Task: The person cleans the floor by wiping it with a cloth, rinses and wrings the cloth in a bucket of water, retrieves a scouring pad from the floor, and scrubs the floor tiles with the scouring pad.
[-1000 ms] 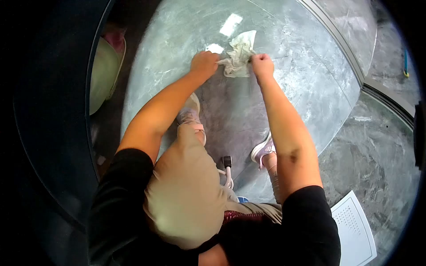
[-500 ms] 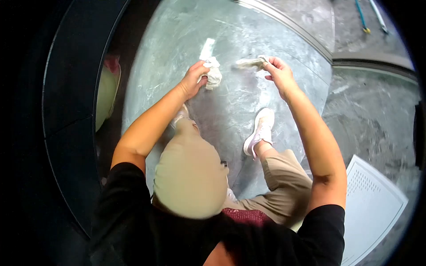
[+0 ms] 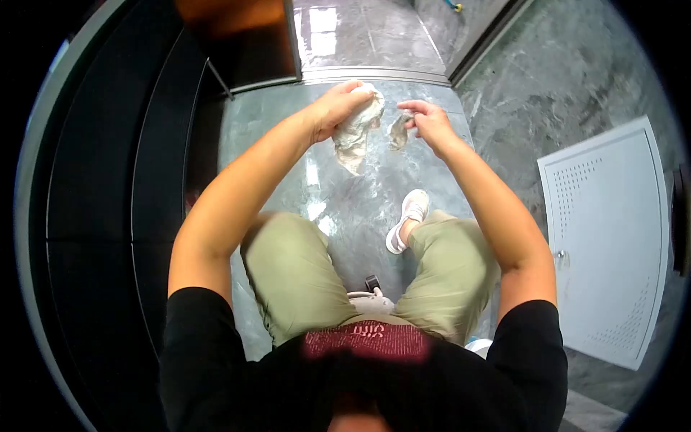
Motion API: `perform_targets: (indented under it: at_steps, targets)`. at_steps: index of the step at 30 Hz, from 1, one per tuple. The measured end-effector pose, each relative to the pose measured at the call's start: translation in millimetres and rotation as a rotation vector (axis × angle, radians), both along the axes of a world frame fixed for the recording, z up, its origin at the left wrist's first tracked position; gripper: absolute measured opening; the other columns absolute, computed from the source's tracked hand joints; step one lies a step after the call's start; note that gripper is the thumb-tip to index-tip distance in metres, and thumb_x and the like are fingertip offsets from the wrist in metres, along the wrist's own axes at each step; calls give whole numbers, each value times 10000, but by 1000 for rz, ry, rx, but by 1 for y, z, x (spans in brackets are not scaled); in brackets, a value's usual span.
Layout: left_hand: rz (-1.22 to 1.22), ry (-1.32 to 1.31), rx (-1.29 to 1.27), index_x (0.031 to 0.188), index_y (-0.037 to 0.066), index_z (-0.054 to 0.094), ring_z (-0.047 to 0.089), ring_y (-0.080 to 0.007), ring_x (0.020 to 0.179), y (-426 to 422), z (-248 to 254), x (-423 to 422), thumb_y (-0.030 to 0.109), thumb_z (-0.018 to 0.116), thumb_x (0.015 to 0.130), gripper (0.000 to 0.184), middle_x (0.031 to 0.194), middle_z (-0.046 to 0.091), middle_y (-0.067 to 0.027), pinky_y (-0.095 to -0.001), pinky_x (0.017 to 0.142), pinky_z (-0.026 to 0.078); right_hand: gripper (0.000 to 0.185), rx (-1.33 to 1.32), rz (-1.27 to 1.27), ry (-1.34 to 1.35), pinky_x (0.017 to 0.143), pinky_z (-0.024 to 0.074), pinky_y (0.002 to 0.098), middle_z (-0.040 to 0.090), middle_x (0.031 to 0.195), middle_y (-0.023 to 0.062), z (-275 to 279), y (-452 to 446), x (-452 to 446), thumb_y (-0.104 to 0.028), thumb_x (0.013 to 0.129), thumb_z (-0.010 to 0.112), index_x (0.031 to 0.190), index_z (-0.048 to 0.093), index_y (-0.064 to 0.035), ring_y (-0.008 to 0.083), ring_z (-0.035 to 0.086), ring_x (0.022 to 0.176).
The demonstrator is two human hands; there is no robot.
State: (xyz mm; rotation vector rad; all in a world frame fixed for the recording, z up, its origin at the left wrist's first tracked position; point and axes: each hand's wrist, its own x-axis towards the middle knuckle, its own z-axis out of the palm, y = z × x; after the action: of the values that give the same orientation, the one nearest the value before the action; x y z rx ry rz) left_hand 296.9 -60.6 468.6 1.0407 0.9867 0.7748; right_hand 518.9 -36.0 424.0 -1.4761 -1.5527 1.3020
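Observation:
My left hand [image 3: 337,109] is closed on a crumpled white cloth [image 3: 353,138], which hangs down from the fingers in a loose, tapering fold. Close beside it on the right, my right hand [image 3: 432,126] pinches a smaller greyish-white cloth [image 3: 398,134] between thumb and fingers. A narrow gap separates the two cloths, both held up above the grey floor [image 3: 360,194]. Whether they are socks or rags I cannot tell.
Dark cabinet fronts [image 3: 90,180] line the left side. A metal threshold rail [image 3: 374,74] crosses the floor ahead. On the right is a white perforated panel [image 3: 608,237] with a small lock. My white shoe [image 3: 410,218] stands on the floor below my hands.
The view has turned. The cloth in my left hand was bunched and now hangs longer. The right-hand cloth, stretched sideways before, now droops downward, and my hands are nearer each other.

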Motion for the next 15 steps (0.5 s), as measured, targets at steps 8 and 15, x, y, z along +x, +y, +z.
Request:
perform_targets:
  at_steps: [8, 15]
  targets:
    - [2, -89, 113, 1024, 72, 539, 564, -153, 855, -8, 6, 74, 260, 533, 849, 257, 946, 577, -60, -302, 738, 477, 236, 136, 141, 60, 758, 435, 257, 615, 927, 18, 10, -25, 51, -114, 769, 592, 986, 630, -29, 102, 548, 831]
    - [-72, 55, 359, 1110, 66, 532, 548, -120, 871, 3, -47, 90, 212, 633, 807, 351, 971, 603, -34, -262, 789, 432, 216, 231, -12, -57, 689, 438, 247, 610, 794, 18, 58, -82, 128, -208, 764, 662, 880, 638, -28, 89, 538, 745]
